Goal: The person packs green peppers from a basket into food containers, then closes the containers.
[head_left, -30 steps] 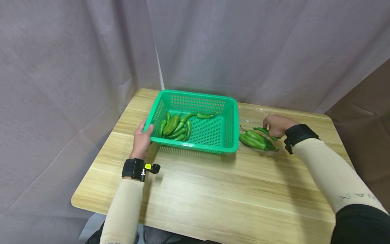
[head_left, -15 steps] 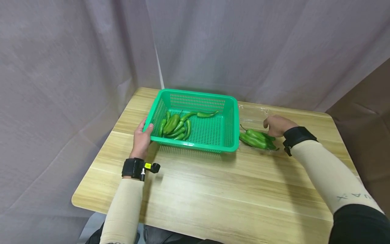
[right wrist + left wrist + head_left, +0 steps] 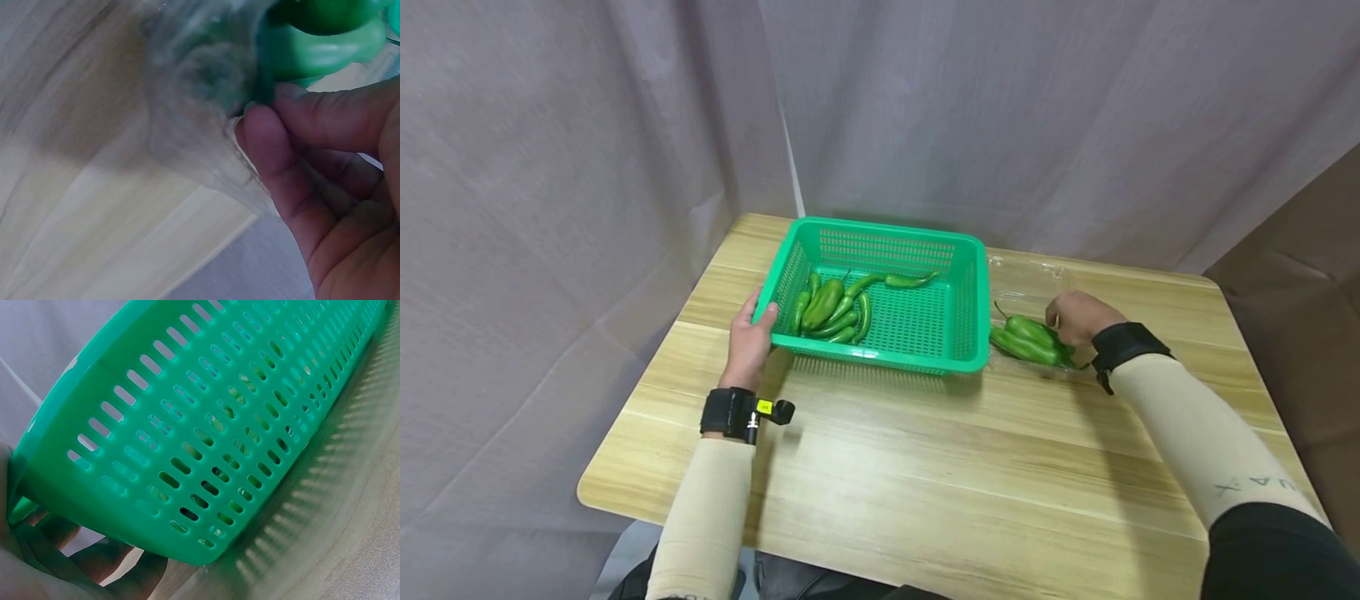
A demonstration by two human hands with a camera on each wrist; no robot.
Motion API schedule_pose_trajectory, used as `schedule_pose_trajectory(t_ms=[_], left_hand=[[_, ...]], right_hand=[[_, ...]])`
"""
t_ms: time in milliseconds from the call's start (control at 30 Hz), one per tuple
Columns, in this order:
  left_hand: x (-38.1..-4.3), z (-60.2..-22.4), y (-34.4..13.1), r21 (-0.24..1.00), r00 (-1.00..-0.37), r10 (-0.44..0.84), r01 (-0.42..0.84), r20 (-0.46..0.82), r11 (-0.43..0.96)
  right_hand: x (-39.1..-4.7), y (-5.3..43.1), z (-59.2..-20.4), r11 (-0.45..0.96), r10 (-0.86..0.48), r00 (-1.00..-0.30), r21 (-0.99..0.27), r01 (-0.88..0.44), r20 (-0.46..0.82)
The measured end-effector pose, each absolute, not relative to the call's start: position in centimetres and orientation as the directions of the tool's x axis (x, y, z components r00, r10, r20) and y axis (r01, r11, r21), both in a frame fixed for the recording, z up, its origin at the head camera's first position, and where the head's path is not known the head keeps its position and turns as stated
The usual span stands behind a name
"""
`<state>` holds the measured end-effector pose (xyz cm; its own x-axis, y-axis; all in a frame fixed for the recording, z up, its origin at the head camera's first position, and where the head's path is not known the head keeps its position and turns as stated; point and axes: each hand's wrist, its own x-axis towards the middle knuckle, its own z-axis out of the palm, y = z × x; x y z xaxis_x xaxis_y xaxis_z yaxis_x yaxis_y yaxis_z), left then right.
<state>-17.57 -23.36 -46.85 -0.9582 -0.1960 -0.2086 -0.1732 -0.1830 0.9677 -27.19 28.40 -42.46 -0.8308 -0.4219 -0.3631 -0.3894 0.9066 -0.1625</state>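
My left hand grips the near-left corner of a green plastic basket, thumb over the rim and fingers spread below it outside. Several green peppers lie in the basket, mostly on its left side. To the right of the basket, a few more large green peppers rest on a clear plastic bag. My right hand is at the right end of that pile. In the right wrist view, thumb and index finger pinch a dark green pepper beside the crumpled plastic; most of that pepper is hidden.
The wooden table has its back edge against a grey curtain. A brown cloth or panel hangs along the right side. The table's left edge slants close to the left forearm.
The right hand has come slightly nearer and lower, and the thin pepper it held apart from the pile now overlaps the large peppers. The left hand and basket have stayed put.
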Motion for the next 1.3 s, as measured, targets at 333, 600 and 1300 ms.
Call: schedule_pose_trajectory(t_ms=[333, 600, 1300], left_hand=[[-17.6, -47.1, -23.4, 0.976, -0.958, -0.216, -0.161, -0.191, -0.149], [-17.6, -47.0, -23.6, 0.972, -0.957, -0.203, -0.175, -0.206, -0.16], [-17.7, -46.9, -23.4, 0.98, -0.962, -0.217, -0.136, -0.166, -0.149]], right_hand=[[-27.3, 28.6, -42.9, 0.912, -0.409, -0.835, -0.162, -0.376, -0.367], [-27.3, 27.8, -42.1, 0.913, -0.408, -0.821, -0.157, -0.377, -0.399], [-29.1, 16.4, -35.7, 0.872, -0.487, -0.862, -0.145, -0.468, -0.141]])
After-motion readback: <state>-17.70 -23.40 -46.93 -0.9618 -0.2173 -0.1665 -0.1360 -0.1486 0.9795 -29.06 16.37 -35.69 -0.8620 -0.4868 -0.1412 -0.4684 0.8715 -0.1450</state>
